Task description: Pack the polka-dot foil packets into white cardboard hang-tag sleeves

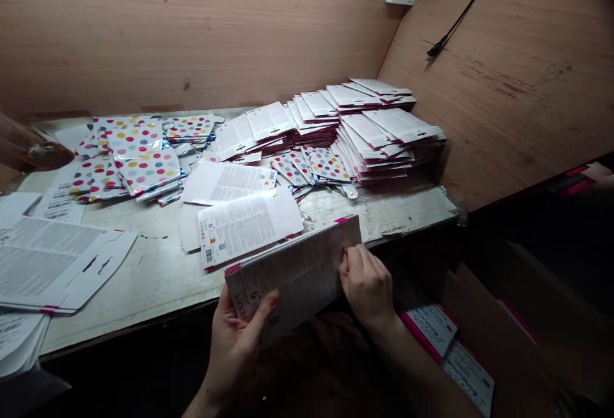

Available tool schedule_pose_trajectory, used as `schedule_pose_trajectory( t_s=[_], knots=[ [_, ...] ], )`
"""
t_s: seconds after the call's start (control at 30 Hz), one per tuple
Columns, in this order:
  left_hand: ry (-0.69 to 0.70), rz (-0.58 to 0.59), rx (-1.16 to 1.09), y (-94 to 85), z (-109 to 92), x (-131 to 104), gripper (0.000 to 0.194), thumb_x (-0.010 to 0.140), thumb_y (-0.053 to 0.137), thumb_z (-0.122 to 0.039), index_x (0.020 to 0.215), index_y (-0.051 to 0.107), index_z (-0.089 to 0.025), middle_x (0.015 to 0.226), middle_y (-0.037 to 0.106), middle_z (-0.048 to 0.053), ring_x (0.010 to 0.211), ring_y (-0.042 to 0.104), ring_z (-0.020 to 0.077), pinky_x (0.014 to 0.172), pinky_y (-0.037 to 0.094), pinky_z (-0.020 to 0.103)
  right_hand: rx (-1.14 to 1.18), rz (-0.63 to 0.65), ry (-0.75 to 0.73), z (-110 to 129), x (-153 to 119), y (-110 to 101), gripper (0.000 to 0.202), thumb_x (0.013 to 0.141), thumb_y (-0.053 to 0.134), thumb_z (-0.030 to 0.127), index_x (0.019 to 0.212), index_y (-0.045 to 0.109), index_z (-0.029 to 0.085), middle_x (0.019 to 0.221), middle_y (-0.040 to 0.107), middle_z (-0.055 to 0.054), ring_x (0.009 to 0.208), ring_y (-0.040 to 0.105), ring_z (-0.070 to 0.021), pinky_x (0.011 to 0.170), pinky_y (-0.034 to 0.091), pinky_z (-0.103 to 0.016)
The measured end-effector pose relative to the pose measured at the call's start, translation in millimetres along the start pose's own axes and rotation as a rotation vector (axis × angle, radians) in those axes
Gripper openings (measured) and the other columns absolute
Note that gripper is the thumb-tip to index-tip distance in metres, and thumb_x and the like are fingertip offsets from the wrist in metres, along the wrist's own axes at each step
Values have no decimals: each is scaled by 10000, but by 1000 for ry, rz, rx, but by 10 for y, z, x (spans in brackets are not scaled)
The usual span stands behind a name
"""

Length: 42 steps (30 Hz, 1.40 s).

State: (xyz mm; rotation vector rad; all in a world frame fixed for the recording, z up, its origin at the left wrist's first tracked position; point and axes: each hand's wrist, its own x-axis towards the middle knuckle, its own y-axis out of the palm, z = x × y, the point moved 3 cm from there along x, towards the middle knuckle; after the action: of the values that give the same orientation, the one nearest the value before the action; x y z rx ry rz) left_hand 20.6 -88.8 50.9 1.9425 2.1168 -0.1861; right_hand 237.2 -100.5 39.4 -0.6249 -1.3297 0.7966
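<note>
My left hand (242,335) grips the lower left end of a white printed cardboard packet (297,277) with pink edges, thumb across its face. The packet is held tilted above the table's front edge. At its right end, my right hand (367,280) is closed, with fingers curled against the packet near its hang hole. Just behind lies another printed packet (244,226) with a white flap, on top of further flat cards (230,181). Small polka-dot foil pouches (311,165) lie beyond these.
Stacks of packets (384,127) fill the back right of the table (158,264). More polka-dot pouches (139,149) are heaped at the back left. Flat cards (52,258) lie at the left. Below right, a cardboard box (484,316) stands beside finished-looking packets (434,328). Another person's hand (602,175) shows at the right.
</note>
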Motion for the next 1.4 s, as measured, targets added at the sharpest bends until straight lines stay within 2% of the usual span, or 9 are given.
schedule_pose_trajectory(
  t_s=[0.2,0.37,0.47,0.63,0.73,0.87,1.0,1.13,1.4],
  knots=[
    [-86,73,-46,-2,137,94,637,690,788,-383,1242,506,-233,1037,721,55,929,707,268,789,600,373,323,-53,-179,-130,12,-46,169,871,461,77,776,458,216,640,416,20,556,426,-144,539,358,-275],
    [-160,52,-142,-14,180,186,677,655,817,-367,1239,504,-229,1010,717,51,883,709,249,748,603,352,713,23,176,-371,-147,-276,119,918,460,152,819,486,215,697,460,20,576,462,-118,532,386,-241],
    [-165,-18,-147,-5,69,159,674,623,833,-362,1211,535,-220,989,719,50,820,709,221,672,597,279,655,204,309,-579,-282,-314,115,921,533,227,821,584,206,732,550,-1,648,546,-136,600,433,-246],
    [-167,-69,-132,17,-39,105,673,567,862,-326,1164,574,-207,856,719,15,684,689,163,596,570,197,500,449,352,-934,-498,-62,284,945,473,352,945,717,208,767,618,-42,680,615,-176,644,474,-283],
    [-185,-59,-120,21,-20,95,678,548,871,-327,1150,578,-218,823,718,-2,643,681,149,580,567,184,483,448,429,-1013,-510,8,325,922,496,429,863,729,211,771,621,-54,687,609,-189,657,479,-305],
    [-208,-39,-116,41,-14,64,751,495,893,-354,1160,571,-223,793,723,-2,630,679,164,550,566,191,912,236,722,-869,-371,-95,407,837,590,580,928,681,195,844,652,-73,801,637,-211,722,512,-327],
    [-218,16,-105,82,-41,14,817,463,904,-365,1191,551,-252,747,721,-23,623,674,167,534,562,184,1518,432,824,-489,-239,-99,569,636,833,486,1079,631,192,938,698,-59,820,657,-187,715,514,-284],
    [-213,18,-72,33,-26,8,839,456,905,-398,1201,548,-247,757,736,-6,645,693,198,543,575,205,1604,519,872,-371,-217,-62,365,634,855,347,882,691,134,782,706,-33,696,644,-147,659,498,-251],
    [-184,4,61,-134,79,93,889,448,880,-530,1226,554,-247,770,757,18,727,726,266,609,612,269,1668,532,842,-379,-244,-96,338,621,850,325,856,721,120,754,703,-30,667,629,-132,633,476,-233]
  ],
)
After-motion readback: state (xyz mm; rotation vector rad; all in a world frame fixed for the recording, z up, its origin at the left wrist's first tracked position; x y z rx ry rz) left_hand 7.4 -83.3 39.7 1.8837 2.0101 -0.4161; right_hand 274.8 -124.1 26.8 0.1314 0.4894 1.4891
